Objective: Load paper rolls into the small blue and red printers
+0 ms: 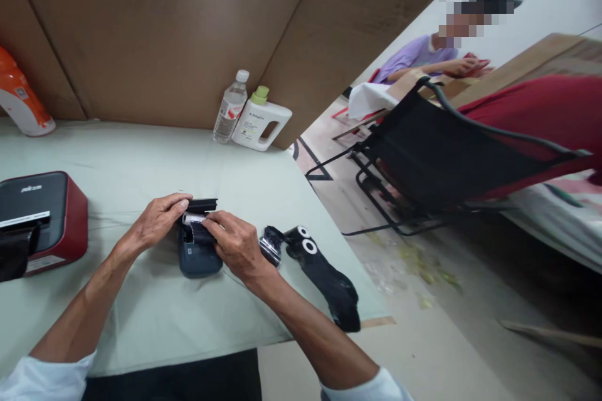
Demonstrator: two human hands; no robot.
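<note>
A small dark blue label printer [200, 262] sits on the table with its black lid [203, 205] raised. Inside its compartment lies a white roll [192, 218]. My left hand [162, 216] grips the lid's left end, thumb and fingers closed on it. On the other side, my right hand [237, 243] pinches a black strip [202, 233] that hangs over the printer's front; its fingertips partly hide the roll. Beside my right wrist lies a crumpled piece of shiny black film [271, 244]. Farther right is a long black band [332, 285] with two white rings [306, 239] at its upper end.
A larger red and black printer [70, 219] stands at the left. At the back are an orange and white bottle [28, 103], a clear water bottle [230, 113] and a white jug [258, 125], before a cardboard panel [164, 31]. Beyond the table's right edge are a black folding chair [423, 144] and a seated person [414, 59].
</note>
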